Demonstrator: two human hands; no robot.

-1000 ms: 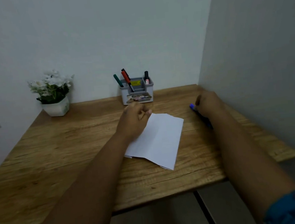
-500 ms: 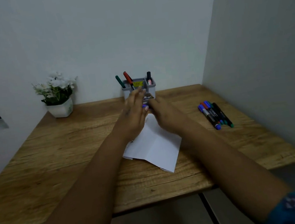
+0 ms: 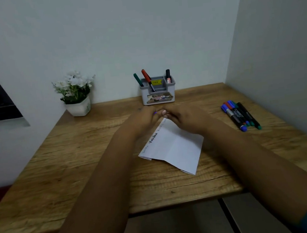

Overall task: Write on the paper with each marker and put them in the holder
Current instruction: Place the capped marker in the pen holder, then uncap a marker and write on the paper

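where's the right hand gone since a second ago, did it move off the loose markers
Yes. The right hand moved left, away from the loose markers, and now meets the left hand over the paper, before the holder.

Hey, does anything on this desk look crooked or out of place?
The paper lies skewed to the table edge, its near corner by that edge. The markers lie bunched at the right. Nothing is spilled or damaged.
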